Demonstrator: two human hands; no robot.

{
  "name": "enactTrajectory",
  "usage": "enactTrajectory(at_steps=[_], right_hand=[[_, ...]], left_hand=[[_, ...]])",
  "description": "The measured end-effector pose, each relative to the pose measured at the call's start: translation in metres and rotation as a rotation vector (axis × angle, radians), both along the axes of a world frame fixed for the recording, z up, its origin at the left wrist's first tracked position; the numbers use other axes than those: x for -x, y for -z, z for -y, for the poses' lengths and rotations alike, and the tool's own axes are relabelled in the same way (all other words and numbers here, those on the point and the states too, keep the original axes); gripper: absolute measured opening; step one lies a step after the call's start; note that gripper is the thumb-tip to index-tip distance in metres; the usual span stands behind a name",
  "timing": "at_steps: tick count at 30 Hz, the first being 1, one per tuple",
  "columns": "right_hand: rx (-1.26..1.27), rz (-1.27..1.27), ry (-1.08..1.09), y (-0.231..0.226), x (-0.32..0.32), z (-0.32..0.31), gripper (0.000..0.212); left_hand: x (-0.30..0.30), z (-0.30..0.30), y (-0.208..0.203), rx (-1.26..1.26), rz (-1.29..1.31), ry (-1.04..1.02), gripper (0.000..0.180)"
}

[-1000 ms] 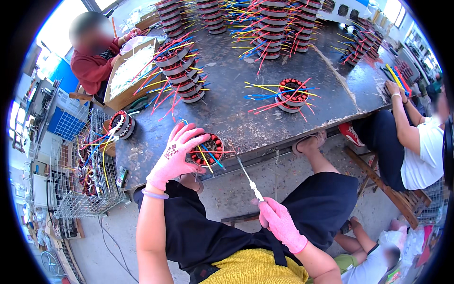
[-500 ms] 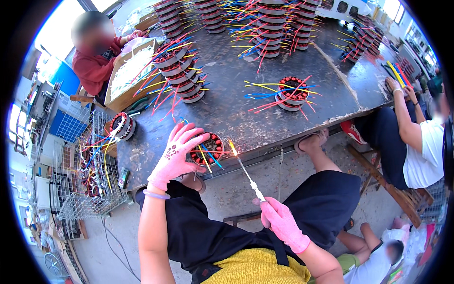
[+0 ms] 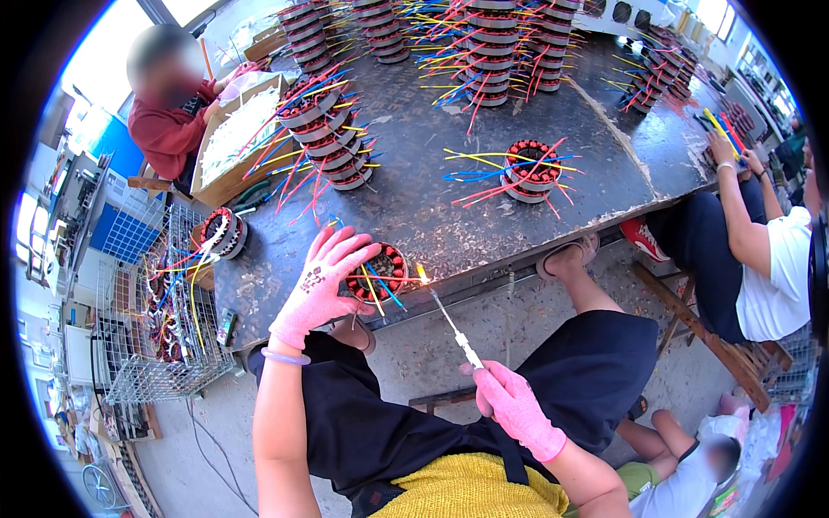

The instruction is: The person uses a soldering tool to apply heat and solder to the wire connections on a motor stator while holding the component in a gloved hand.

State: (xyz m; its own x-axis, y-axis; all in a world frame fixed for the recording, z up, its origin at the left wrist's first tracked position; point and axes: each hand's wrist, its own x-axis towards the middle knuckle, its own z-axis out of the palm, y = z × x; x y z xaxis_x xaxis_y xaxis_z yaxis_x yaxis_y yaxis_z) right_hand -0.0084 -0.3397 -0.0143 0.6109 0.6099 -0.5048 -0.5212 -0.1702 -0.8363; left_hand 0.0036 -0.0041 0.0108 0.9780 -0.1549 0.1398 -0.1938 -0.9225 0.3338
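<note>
My left hand [image 3: 319,289], in a pink glove, holds a motor stator [image 3: 394,259] at the table's front edge. Its thumb lies along the near side and its fingers spread over the left part, hiding some of the ring. The stator has red windings, with yellow, blue and red leads coming out. In a matching glove, my right hand [image 3: 518,406] is closed round the white handle of a long-nosed gas lighter [image 3: 466,347]. From the metal tip rises a small orange flame [image 3: 422,274], which meets the red lead sticking out to the right of the stator.
Another stator [image 3: 530,173] stands farther right, and one [image 3: 223,233] sits at the left edge. Tall stator stacks [image 3: 332,142] bristle with wires behind. A wire basket [image 3: 142,371] adjoins the table at left. Co-workers sit at the far left, right and lower right.
The lighter tip has shifted slightly left and down, with the flame now over the red lead. My left hand stays put on the stator. The co-workers' hands have moved a little.
</note>
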Motion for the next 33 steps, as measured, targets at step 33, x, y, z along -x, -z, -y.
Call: enactTrajectory(at_steps=[33], right_hand=[[-0.029, 0.001, 0.012, 0.0003, 0.0003, 0.0002, 0.034]], left_hand=[[-0.0013, 0.0005, -0.0008, 0.002, -0.033, 0.010, 0.095]])
